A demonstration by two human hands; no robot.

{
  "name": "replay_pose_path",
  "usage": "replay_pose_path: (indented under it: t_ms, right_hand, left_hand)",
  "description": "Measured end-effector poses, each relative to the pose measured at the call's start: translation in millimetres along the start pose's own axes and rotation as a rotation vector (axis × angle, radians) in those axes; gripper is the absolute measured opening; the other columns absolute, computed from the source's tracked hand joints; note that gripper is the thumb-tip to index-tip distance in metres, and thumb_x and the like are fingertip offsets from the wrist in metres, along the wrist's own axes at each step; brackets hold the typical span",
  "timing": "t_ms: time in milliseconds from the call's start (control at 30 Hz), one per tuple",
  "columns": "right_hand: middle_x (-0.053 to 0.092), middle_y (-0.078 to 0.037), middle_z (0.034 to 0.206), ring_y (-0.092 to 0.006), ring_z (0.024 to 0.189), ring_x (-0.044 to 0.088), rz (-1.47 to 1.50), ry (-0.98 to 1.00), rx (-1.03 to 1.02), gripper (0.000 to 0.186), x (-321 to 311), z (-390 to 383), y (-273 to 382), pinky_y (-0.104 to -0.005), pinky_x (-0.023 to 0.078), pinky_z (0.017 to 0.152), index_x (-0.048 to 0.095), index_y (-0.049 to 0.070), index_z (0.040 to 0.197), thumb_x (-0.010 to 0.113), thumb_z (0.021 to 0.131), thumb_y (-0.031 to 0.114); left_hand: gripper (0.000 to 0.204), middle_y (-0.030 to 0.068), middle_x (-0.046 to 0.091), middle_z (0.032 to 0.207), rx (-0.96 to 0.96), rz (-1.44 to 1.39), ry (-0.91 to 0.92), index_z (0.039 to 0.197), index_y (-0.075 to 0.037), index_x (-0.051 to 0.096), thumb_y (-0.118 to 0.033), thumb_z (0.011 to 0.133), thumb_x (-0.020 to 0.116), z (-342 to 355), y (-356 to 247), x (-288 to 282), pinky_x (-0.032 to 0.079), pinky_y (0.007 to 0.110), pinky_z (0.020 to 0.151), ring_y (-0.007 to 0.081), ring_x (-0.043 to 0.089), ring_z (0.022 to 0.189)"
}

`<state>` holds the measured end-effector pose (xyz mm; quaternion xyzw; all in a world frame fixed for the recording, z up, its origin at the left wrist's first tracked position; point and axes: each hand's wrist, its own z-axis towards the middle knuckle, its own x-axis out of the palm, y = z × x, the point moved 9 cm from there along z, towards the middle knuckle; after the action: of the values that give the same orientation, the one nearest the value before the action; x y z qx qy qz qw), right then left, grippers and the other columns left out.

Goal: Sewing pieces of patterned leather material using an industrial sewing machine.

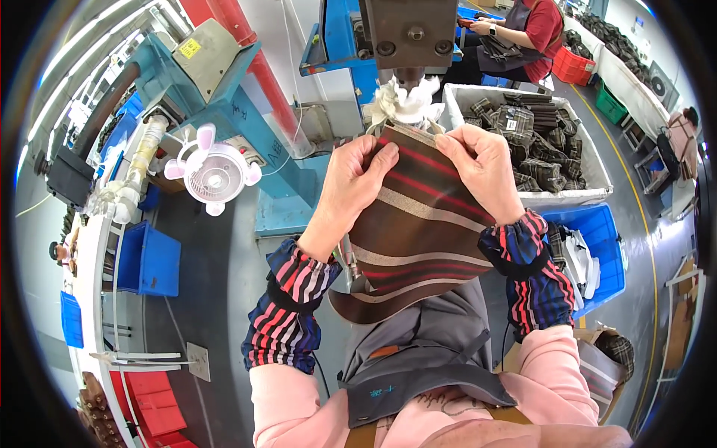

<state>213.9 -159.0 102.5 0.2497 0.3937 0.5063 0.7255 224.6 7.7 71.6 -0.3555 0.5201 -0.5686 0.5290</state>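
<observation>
A brown fabric piece [407, 239] with red and beige stripes hangs between both hands in front of a dark metal press head [407, 33]. My left hand [358, 179] pinches its upper left edge, thumb on the cloth. My right hand [478, 168] grips the upper right edge the same way. The cloth's top edge lies just under white padded material [411, 101] wrapped around the machine's lower part; whether they touch I cannot tell. The lower end curls over near my lap.
A white bin [538, 190] holds plaid bundles at the right, beside a blue bin [612, 269]. A small fan [213, 179] and teal machine [254, 134] stand left, with blue crates [149, 261] below. A co-worker in red [534, 41] sits behind; others work at both sides.
</observation>
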Motion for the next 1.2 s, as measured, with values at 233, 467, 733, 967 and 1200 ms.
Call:
replay_pose_path:
  t_ms: [233,467,733,967,1200]
  right_hand:
    - [0.051,-0.001,0.055,-0.0031,0.053,0.04,0.043,0.035,0.039,0.016,8.0,14.0,-8.7,-0.0223,0.035,0.048,0.06,-0.003,0.075,0.061,0.081,0.012]
    - [0.053,0.003,0.06,-0.0017,0.057,0.042,0.184,0.078,0.111,0.019,10.8,19.4,-17.6,-0.0198,0.035,0.05,0.061,-0.005,0.076,0.059,0.083,0.013]
    - [0.053,0.003,0.06,-0.0015,0.056,0.042,0.219,0.046,0.118,0.018,11.1,12.3,-22.2,-0.0195,0.033,0.048,0.06,-0.004,0.074,0.059,0.082,0.012]
    - [0.052,0.003,0.058,-0.0021,0.056,0.041,0.071,-0.004,0.092,0.02,2.4,4.8,-20.4,-0.0218,0.033,0.047,0.059,-0.004,0.073,0.058,0.082,0.013]
    - [0.047,0.007,0.058,0.0003,0.054,0.037,0.2,-0.03,0.156,0.017,-1.7,1.0,-28.5,-0.0182,0.029,0.045,0.06,-0.003,0.072,0.06,0.082,0.011]
  left_hand:
    - [0.016,-0.0063,0.053,0.071,0.022,-0.114,-0.001,0.08,-0.003,0.059,-0.017,0.086,0.057,9.4,-2.8,-3.3,0.035,0.018,0.06,0.0006,0.044,0.067]
    - [0.017,-0.0042,0.059,0.074,-0.127,-0.275,-0.01,0.083,-0.001,0.062,-0.016,0.086,0.056,16.2,5.6,-2.8,0.04,0.018,0.059,0.0016,0.05,0.066]
    - [0.016,-0.0038,0.06,0.079,-0.079,-0.21,0.013,0.09,-0.002,0.062,-0.017,0.086,0.057,12.0,11.8,-1.2,0.041,0.019,0.062,0.0029,0.052,0.069]
    - [0.016,-0.006,0.057,0.075,-0.037,-0.161,0.008,0.083,-0.001,0.06,-0.016,0.085,0.057,12.3,4.4,1.3,0.039,0.017,0.059,0.0009,0.049,0.067]
    - [0.015,-0.0075,0.054,0.071,0.071,-0.147,0.006,0.08,-0.003,0.061,-0.017,0.086,0.057,16.4,3.7,6.7,0.037,0.017,0.055,-0.0002,0.045,0.063]
